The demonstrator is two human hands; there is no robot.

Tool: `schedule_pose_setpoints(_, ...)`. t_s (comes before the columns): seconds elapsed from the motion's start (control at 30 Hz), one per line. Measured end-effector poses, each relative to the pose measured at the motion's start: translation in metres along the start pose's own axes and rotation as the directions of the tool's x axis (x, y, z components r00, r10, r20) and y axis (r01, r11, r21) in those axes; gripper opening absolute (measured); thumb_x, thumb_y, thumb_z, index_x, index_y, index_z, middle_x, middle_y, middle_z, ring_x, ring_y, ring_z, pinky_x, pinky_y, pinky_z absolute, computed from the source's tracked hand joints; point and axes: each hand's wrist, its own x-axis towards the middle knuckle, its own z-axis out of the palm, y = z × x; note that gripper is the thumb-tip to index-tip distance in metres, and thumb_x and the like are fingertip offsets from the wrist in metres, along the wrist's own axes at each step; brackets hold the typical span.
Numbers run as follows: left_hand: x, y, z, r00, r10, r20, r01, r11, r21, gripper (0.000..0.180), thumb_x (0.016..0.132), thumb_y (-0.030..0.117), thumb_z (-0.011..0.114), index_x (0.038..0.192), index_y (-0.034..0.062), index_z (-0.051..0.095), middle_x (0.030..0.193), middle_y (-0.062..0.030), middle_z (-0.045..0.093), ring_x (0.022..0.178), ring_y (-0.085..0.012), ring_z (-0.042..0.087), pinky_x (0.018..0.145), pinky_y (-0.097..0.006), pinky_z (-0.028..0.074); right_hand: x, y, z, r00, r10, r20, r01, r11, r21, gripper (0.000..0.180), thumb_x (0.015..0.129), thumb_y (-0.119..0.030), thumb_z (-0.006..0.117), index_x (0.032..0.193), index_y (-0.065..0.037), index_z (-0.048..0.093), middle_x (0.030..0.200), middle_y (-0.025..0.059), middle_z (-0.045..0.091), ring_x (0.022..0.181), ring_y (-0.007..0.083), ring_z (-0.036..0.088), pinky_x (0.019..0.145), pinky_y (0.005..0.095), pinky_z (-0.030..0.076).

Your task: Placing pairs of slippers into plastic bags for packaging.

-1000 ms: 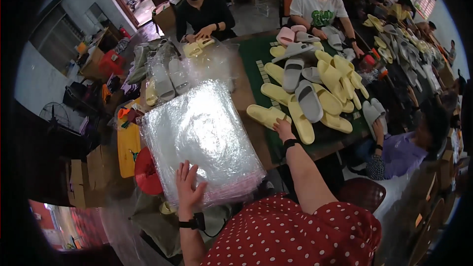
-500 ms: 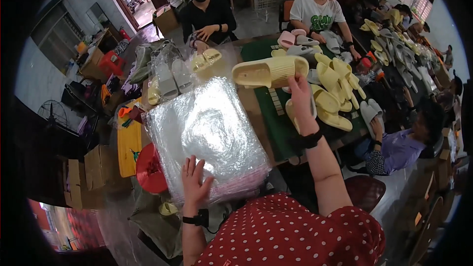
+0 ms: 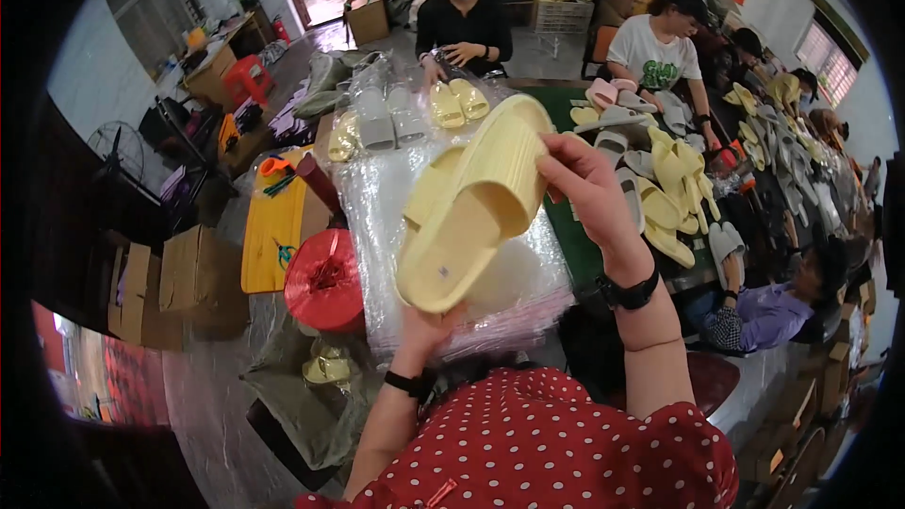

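A pair of pale yellow slide slippers (image 3: 452,236) is raised, tilted, over the stack of clear plastic bags. My right hand (image 3: 586,184) pinches the pair by the strap side of the nearer slipper. The second slipper shows partly behind it. My left hand (image 3: 429,330) is just under the heel, at the near part of the bag stack (image 3: 377,254); its fingers are hidden behind the slipper, and whether they touch it cannot be seen. Beyond the stack are bagged yellow slippers (image 3: 459,102) and bagged grey slippers (image 3: 377,118).
Left of the bags sit a red roll of plastic twine (image 3: 325,278) and a yellow board (image 3: 273,245) with scissors (image 3: 284,253). Loose yellow slippers (image 3: 665,212) crowd the green mat (image 3: 577,250) to the right. Co-workers sit across the table (image 3: 462,24) and at right (image 3: 778,306).
My right hand has brought the slippers leftward from above the green mat to over the bags, turning them heel-down. My left hand, earlier spread on the bags, is now partly behind the heel.
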Motion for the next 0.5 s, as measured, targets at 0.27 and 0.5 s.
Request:
schedule_pose_setpoints(0.27, 0.003, -0.004, 0.002, 0.993, -0.111, 0.032, 0.105, 0.983, 0.151, 0.067, 0.09, 0.042, 0.062, 0.143, 0.0057, 0.045, 0.146, -0.0247, 0.043, 0.136, -0.0415, 0.037, 0.112, -0.045, 0.031, 0.047, 0.09, 0.022, 0.99, 0.102, 0.097, 0.04, 0.462, -0.886, 0.032, 0.095, -0.03, 0.047, 0.104, -0.01, 0.071, 0.094, 0.0189, 0.07, 0.09, 0.038, 0.065, 0.081, 0.0474, 0.051)
schedule_pose_setpoints(0.5, 0.012, 0.024, 0.004, 0.99, -0.103, 0.094, 0.114, 0.987, -0.109, 0.05, 0.085, 0.034, 0.067, 0.121, -0.0005, 0.059, 0.115, -0.0253, 0.064, 0.105, -0.0406, 0.062, 0.089, -0.045, 0.049, 0.0, 0.147, 0.033, 0.999, -0.053, -0.003, 0.018, 0.387, -0.922, 0.028, 0.088, -0.027, 0.061, 0.096, 0.0, 0.062, 0.085, 0.0191, 0.066, 0.078, 0.0395, 0.064, 0.075, 0.0484, 0.052)
